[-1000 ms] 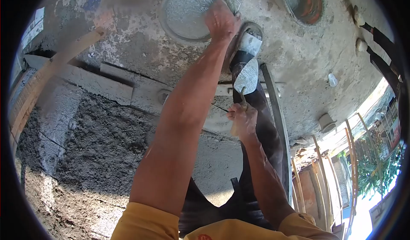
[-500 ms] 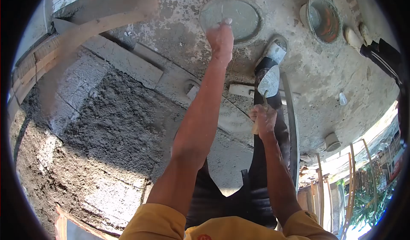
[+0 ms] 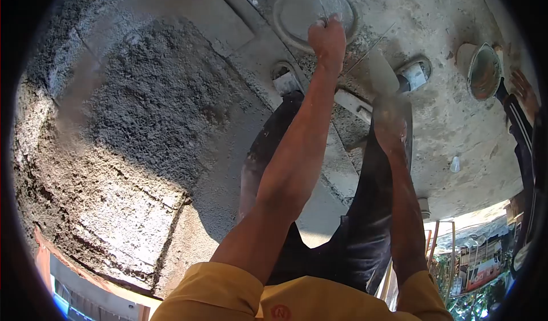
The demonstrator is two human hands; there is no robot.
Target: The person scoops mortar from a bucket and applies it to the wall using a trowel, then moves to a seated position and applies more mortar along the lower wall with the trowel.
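My left hand (image 3: 328, 40) is closed in a fist at the near rim of a round basin (image 3: 353, 21) of grey, wet-looking mix. A thin, pale, stick-like line rises beyond the fist; whether the hand grips it is unclear. Lower and to the right, my right hand (image 3: 391, 121) is wrapped round the handle of a pointing trowel (image 3: 382, 72). The trowel's pale blade points away from me, beside my shoe (image 3: 415, 74). Both the blade and this hand are smeared by motion.
A bucket (image 3: 485, 72) with reddish-brown marks inside stands at the right, near another person's hand (image 3: 525, 89). A long flat piece (image 3: 351, 103) lies between my feet. A small clear cup (image 3: 455, 164) is on the concrete floor. Rough, grey mortar-like surface (image 3: 154, 92) fills the left.
The view has shifted, bringing more of the rough surface in. My right hand and trowel have moved up and right. The other person's hand now shows by the bucket. My left hand stays at the basin.
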